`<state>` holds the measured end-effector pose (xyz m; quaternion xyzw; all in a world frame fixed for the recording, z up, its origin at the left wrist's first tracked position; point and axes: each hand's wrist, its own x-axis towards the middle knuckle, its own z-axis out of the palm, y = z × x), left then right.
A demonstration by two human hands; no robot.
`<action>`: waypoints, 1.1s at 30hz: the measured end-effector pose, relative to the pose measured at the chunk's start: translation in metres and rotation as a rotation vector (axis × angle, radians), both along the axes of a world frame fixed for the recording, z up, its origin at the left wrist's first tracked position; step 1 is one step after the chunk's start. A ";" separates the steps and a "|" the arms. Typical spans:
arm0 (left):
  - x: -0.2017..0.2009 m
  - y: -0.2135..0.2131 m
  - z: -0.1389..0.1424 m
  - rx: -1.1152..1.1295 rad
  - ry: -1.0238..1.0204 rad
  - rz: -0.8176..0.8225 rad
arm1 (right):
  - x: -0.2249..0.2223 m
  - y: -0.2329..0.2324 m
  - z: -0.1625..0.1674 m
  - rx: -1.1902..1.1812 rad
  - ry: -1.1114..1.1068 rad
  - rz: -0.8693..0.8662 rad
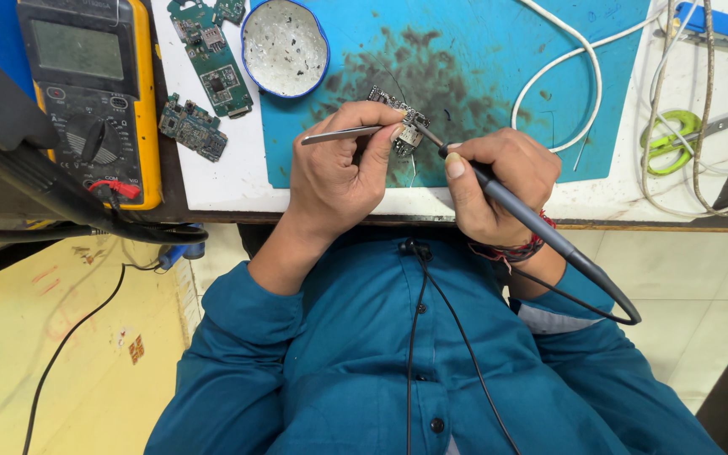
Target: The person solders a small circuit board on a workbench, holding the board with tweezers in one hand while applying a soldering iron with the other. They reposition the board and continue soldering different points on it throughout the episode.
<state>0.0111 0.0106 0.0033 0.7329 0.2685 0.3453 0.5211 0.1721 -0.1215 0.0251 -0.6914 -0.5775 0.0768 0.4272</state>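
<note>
My left hand [334, 164] grips metal tweezers [343, 133] and pinches a small circuit board [402, 118] just above the blue work mat [499, 76]. Held like a pen in my right hand [499, 181] is a dark soldering iron [541, 227]. Its tip touches the small board beside my left fingers. The iron's cable trails down past my wrist, over my teal shirt.
A yellow multimeter [90, 93] lies at the left with a red probe plugged in. Green circuit boards [208, 59] and a round white dish [284, 46] sit near the mat. White cables [566, 59], green-handled scissors [667, 139] and tools lie at the right.
</note>
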 end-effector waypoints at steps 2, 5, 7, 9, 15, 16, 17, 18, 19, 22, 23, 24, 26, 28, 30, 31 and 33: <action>-0.001 0.001 0.000 -0.005 -0.002 -0.002 | -0.001 0.001 -0.001 0.009 -0.005 -0.009; 0.000 0.000 0.000 0.004 0.000 -0.003 | -0.001 0.000 0.000 -0.002 0.005 -0.009; 0.000 0.000 0.000 -0.003 0.005 -0.004 | 0.000 0.000 0.000 -0.001 0.013 -0.006; 0.000 0.000 0.000 -0.006 -0.003 -0.002 | 0.000 0.000 -0.001 0.000 0.012 -0.004; 0.000 0.000 0.000 -0.004 0.002 -0.002 | 0.000 -0.003 -0.002 -0.007 0.020 -0.015; 0.000 0.000 0.000 0.002 0.000 -0.002 | 0.000 -0.004 -0.002 -0.006 0.025 -0.032; 0.000 0.000 0.000 0.001 0.004 -0.003 | -0.001 -0.004 -0.002 -0.004 0.030 -0.049; -0.001 0.001 0.000 0.000 0.008 -0.003 | -0.003 -0.004 -0.003 0.016 0.046 -0.097; 0.000 0.000 0.000 -0.001 0.014 -0.003 | -0.003 -0.004 -0.004 0.036 0.063 -0.143; -0.002 0.001 -0.001 -0.005 -0.011 -0.005 | -0.005 -0.003 -0.005 0.068 0.015 -0.171; -0.001 0.000 -0.001 -0.003 -0.011 -0.003 | -0.004 -0.004 -0.004 0.075 -0.017 -0.163; -0.001 0.000 -0.001 -0.003 -0.011 -0.001 | -0.003 -0.004 -0.004 0.054 -0.018 -0.139; -0.002 0.000 -0.001 0.004 -0.008 -0.003 | 0.000 -0.004 -0.002 0.013 -0.020 -0.091; -0.001 0.000 -0.002 0.015 -0.002 -0.008 | 0.002 -0.005 0.000 0.014 -0.006 -0.062; -0.001 0.001 -0.002 0.009 0.018 -0.007 | 0.002 -0.004 0.000 0.019 -0.006 -0.032; -0.001 0.000 -0.002 0.005 0.028 -0.007 | 0.003 -0.003 0.000 0.023 -0.011 -0.017; 0.000 0.000 -0.002 0.009 0.003 -0.003 | 0.002 -0.003 0.001 0.026 -0.015 -0.002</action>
